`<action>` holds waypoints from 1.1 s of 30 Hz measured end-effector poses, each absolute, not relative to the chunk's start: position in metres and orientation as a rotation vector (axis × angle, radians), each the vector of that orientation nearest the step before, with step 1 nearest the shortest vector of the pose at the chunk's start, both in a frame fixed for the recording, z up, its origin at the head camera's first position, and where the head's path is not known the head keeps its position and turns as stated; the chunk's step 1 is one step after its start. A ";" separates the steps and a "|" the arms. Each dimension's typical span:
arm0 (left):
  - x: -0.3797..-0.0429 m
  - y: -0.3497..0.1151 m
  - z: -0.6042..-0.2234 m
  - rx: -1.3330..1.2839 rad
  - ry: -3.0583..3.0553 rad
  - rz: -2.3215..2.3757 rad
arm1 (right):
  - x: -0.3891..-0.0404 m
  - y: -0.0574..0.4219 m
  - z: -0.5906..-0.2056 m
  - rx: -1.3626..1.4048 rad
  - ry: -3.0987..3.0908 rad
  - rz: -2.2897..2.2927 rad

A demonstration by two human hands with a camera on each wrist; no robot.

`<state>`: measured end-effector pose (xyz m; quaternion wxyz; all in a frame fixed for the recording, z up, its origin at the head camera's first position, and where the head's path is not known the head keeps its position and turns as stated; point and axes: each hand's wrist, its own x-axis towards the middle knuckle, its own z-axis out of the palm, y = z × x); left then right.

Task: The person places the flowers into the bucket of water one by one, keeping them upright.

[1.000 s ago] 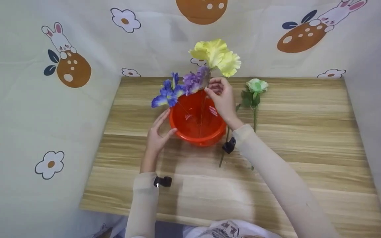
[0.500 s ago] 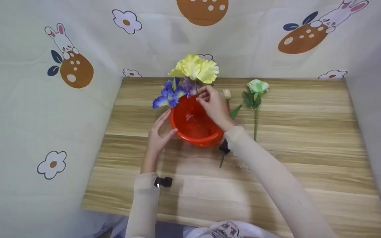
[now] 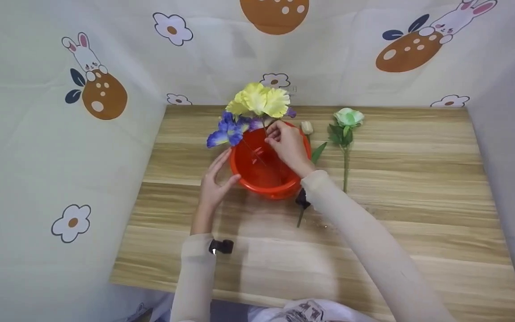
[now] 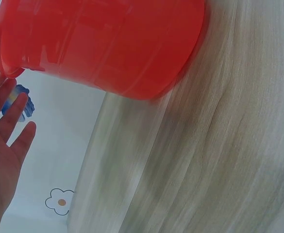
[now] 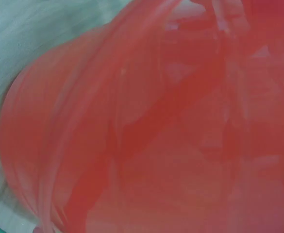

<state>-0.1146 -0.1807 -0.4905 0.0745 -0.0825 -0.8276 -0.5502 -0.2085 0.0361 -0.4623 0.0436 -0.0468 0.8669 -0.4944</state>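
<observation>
Over the red plastic bucket [image 3: 262, 174], my right hand [image 3: 286, 143] pinches the stem of a yellow artificial flower [image 3: 257, 99], whose bloom stands above the far rim. A blue iris [image 3: 225, 130] leans over the bucket's left rim, its stem inside. Part of a purple flower [image 3: 291, 112] shows behind the yellow petals. My left hand [image 3: 213, 185] touches the left rim with thumb and fingers spread; in the left wrist view its straight fingers [image 4: 8, 119] lie at the bucket's edge. The right wrist view is filled by the bucket's wall [image 5: 171, 145], with the hand out of sight.
A green-white rose [image 3: 349, 117] lies on the wooden table [image 3: 418, 201] right of the bucket. Closer in, a pale tulip [image 3: 306, 127] with a green leaf lies partly hidden by the right arm. A patterned cloth [image 3: 338, 58] hangs behind and at the sides.
My right hand has moved left and lower over the bucket, bringing the yellow flower down. The pale tulip has come into sight. My left hand stays at the rim.
</observation>
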 end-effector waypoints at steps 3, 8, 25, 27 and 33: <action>-0.115 -0.181 -0.493 -0.252 -2.475 -1.653 | -0.208 0.036 -0.463 -0.113 2.661 -1.497; -0.115 -0.181 -0.492 -0.262 -2.473 -1.649 | -0.209 0.035 -0.464 -0.073 2.706 -1.453; -0.115 -0.181 -0.488 -0.266 -2.479 -1.629 | -0.213 0.031 -0.468 -0.208 2.585 -1.390; -0.114 -0.181 -0.488 -0.251 -2.488 -1.627 | -0.213 0.031 -0.468 -0.221 2.596 -1.348; -0.113 -0.181 -0.485 -0.232 -2.498 -1.632 | -0.212 0.030 -0.467 -0.232 2.657 -1.243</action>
